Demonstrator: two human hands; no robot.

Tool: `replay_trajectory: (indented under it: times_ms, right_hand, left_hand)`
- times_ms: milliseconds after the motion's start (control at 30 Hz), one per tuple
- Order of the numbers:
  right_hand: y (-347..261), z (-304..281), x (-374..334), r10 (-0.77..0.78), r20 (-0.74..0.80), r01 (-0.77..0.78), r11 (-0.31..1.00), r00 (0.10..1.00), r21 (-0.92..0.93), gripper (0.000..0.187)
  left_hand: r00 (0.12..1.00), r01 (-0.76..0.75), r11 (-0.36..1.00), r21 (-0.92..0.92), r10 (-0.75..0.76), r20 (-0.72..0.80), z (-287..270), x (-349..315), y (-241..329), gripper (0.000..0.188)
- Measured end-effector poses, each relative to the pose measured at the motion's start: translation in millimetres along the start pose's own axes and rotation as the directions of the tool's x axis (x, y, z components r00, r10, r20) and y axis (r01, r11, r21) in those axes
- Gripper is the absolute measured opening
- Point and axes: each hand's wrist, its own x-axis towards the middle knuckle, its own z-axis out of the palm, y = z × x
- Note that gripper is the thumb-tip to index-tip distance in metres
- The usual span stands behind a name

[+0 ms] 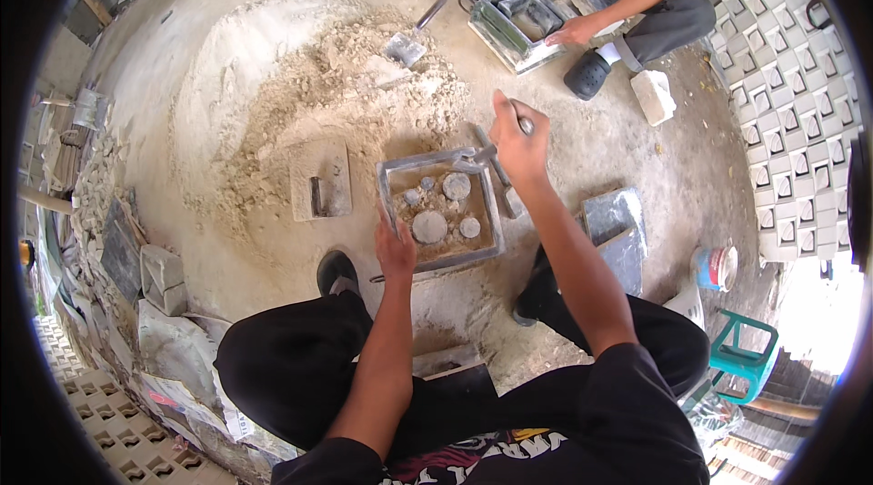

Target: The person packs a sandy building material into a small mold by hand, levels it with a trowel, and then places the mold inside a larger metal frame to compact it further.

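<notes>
The floor is partly covered by a sand heap. Beside it, a square mould is set, with discs inside. The left hand is placed at its left wall; whether that is gripped cannot be told. A tool is clenched in the right hand near the far right corner.

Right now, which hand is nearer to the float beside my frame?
Left: the left hand touches the frame, right of the float; the right hand is farther right.
</notes>
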Motion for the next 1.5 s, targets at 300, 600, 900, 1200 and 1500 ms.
replay_trajectory:
  times_ms: [300,600,900,1200,1500]
  right_hand:
    - [-2,12,-6,-0.098,-0.214,0.074,0.990,0.972,-0.121,0.047]
    - [-15,9,-6,0.054,-0.254,-0.088,0.988,0.966,-0.128,0.052]
    - [-46,9,-18,0.037,-0.174,-0.066,0.985,0.984,-0.161,0.050]
    - [-5,2,-48,-0.166,-0.238,0.076,0.935,0.957,-0.347,0.050]
    - [2,-7,-41,-0.108,-0.253,0.030,0.955,0.962,-0.294,0.048]
  left_hand:
    - [0.998,-0.036,0.997,0.070,0.039,-0.047,4,-3,-4,0.059]
    - [1.000,0.009,1.000,0.001,-0.009,0.020,-1,-2,2,0.056]
    - [0.998,-0.049,0.998,0.039,0.050,-0.029,3,-3,-8,0.058]
    - [1.000,0.003,0.998,0.070,-0.005,0.021,1,-4,-1,0.059]
    - [0.982,0.134,0.944,0.301,-0.167,0.088,-1,2,6,0.063]
